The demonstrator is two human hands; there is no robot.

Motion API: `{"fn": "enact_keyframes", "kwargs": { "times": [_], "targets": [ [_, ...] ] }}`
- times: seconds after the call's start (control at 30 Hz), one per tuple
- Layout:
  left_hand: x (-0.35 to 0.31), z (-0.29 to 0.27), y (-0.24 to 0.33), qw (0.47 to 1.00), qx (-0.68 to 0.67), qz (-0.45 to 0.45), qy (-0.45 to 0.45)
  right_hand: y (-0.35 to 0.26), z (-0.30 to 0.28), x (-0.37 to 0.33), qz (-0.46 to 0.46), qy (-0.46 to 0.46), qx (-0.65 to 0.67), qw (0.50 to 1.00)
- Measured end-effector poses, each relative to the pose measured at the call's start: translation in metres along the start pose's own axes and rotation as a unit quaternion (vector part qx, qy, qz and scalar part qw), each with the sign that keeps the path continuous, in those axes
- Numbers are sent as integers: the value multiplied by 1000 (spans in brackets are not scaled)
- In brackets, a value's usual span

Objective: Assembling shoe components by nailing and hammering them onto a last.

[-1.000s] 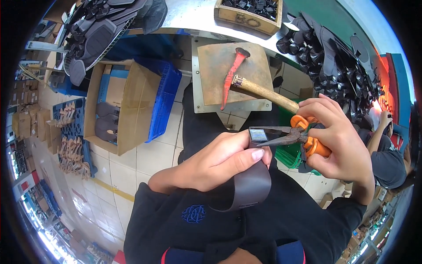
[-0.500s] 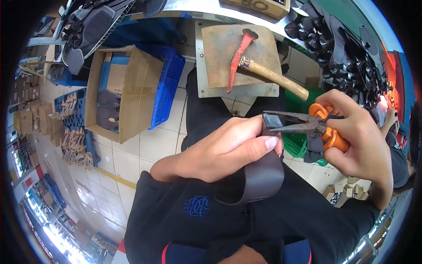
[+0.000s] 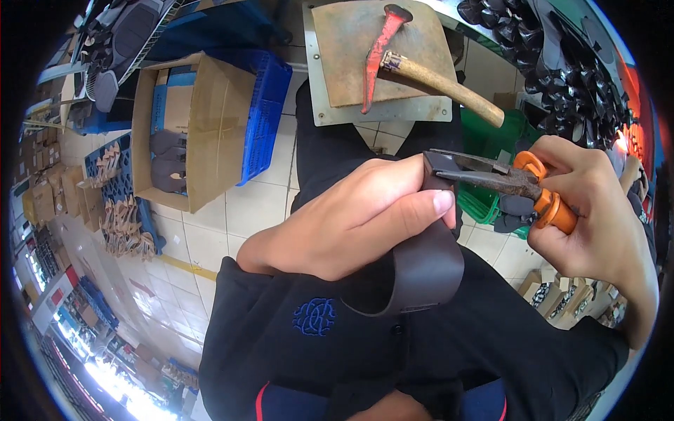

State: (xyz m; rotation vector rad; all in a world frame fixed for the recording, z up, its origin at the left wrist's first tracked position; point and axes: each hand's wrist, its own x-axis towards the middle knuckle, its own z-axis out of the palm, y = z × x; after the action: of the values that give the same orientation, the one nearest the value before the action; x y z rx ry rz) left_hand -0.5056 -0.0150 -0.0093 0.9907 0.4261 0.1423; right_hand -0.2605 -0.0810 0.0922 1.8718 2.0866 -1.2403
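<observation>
My left hand (image 3: 351, 217) grips a curved dark brown leather piece (image 3: 421, 270) held up in front of my chest. Its upper edge is pinched in the jaws of orange-handled pliers (image 3: 502, 182), and my right hand (image 3: 597, 203) is closed around their handles. The leather loops down below my left thumb. Beyond my hands lies a hammer (image 3: 414, 67) with a red head and a wooden handle, resting on a worn metal plate (image 3: 337, 105).
An open cardboard box (image 3: 203, 126) with dark parts stands on a blue crate (image 3: 263, 112) at the left. A green crate (image 3: 484, 200) sits behind the pliers. Black shoe parts (image 3: 562, 63) are piled at the upper right. Racks of soles (image 3: 119, 210) line the far left.
Both hands with the leather piece and pliers have stayed together while the view shifted; the hammer and plate now sit higher in the picture. The pliers remain clamped on the leather's edge.
</observation>
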Motion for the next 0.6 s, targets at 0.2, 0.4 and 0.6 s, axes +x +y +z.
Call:
{"fn": "enact_keyframes", "kwargs": {
  "times": [0.2,0.4,0.6],
  "targets": [
    [-4,1,3,1000,5,-12,25,-21,-2,0,127,-33,-36,991],
    [-4,1,7,999,-12,-38,25,-25,-6,2,165,-67,-42,983],
    [-1,-7,-5,998,-44,44,-19,27,-27,21,-67,4,54,996]
  ]
}}
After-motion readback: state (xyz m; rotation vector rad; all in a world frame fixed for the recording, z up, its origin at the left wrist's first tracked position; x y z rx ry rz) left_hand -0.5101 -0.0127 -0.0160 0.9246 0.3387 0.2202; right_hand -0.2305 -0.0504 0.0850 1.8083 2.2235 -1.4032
